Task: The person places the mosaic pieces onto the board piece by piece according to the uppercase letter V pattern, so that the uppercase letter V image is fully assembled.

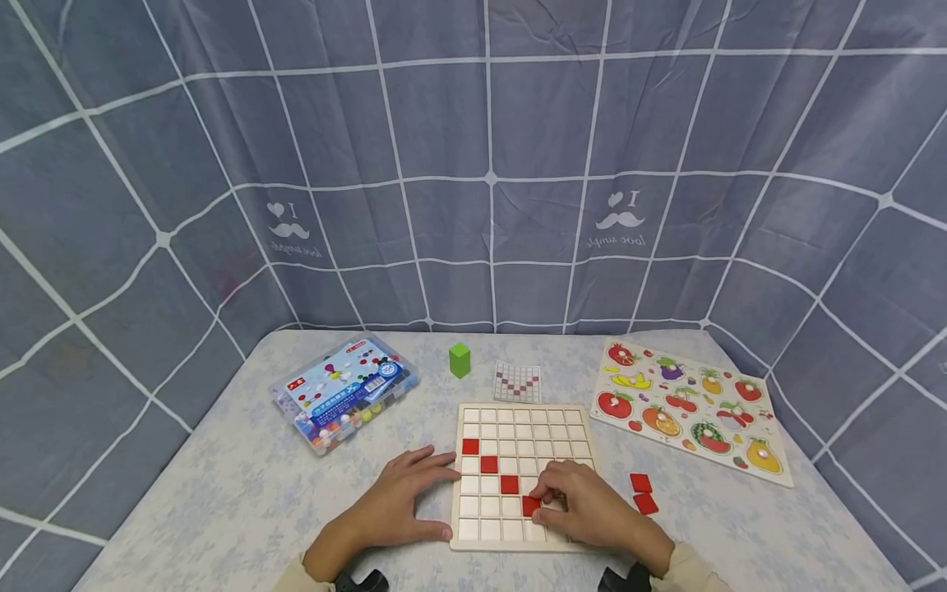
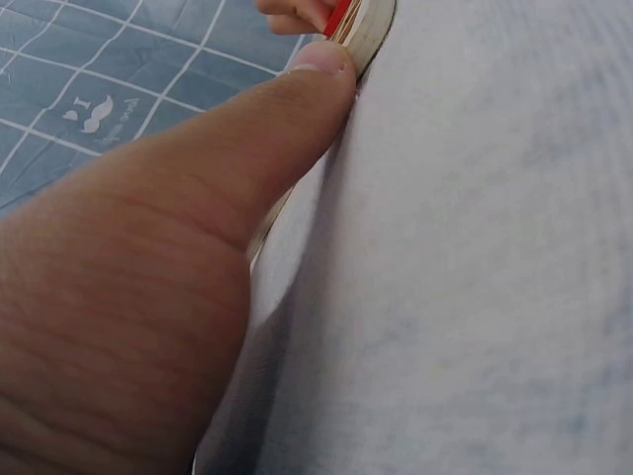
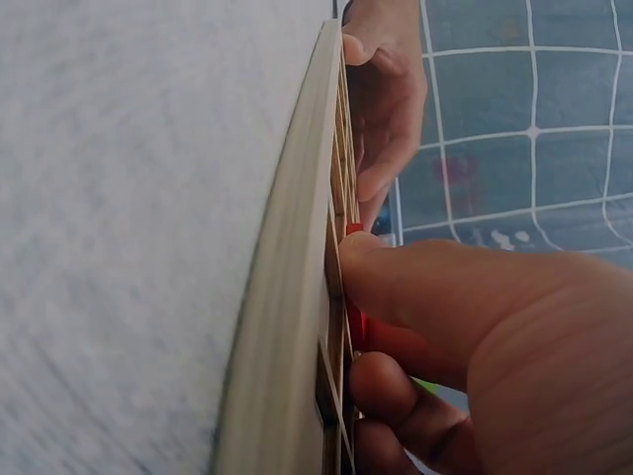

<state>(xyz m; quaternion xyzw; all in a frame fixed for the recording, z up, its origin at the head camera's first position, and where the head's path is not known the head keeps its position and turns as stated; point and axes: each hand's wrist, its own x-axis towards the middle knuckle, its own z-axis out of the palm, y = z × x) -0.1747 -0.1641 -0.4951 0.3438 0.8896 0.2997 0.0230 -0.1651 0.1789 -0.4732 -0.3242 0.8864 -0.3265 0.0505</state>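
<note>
A wooden grid board point(image 1: 524, 405) with white cells lies on the table. Three red square tiles point(image 1: 489, 464) sit in its cells in a diagonal running down to the right. My right hand point(image 1: 584, 506) pinches another red tile point(image 1: 530, 506) between thumb and fingers at the lower end of that diagonal; the right wrist view shows it at the board's surface. My left hand point(image 1: 399, 497), fingers spread, touches the board's left edge with fingertips and thumb. In the left wrist view, the thumb point(image 2: 316, 69) presses against the board's side.
Two loose red tiles point(image 1: 642, 493) lie right of the board. Behind it are a small pattern card point(image 1: 517, 382) and a green block point(image 1: 459, 360). A plastic case of beads point(image 1: 348, 390) lies at left, a fruit puzzle board point(image 1: 691, 407) at right. Tiled-pattern cloth surrounds the table.
</note>
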